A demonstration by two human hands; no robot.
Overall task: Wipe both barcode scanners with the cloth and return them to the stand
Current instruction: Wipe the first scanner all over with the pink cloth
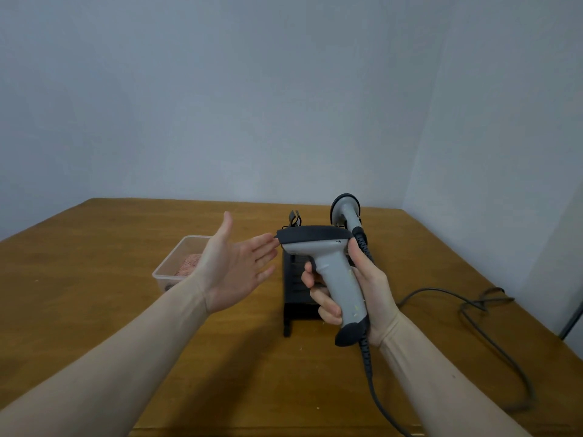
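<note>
A wooden table (94,310) fills the lower frame. At centre stands a black stand (295,291), the second scanner (346,209) resting at its far right. Lower right, the right hand (353,288) clasps the grey scanner (328,266) by its handle. The left hand (235,269) is spread flat, fingertips at the scanner's nose. Left of centre, a clear tub (170,266) holds the pink cloth (189,263).

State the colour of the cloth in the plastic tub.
Pinkish, mottled cloth, seen through the clear tub in the head view.
</note>
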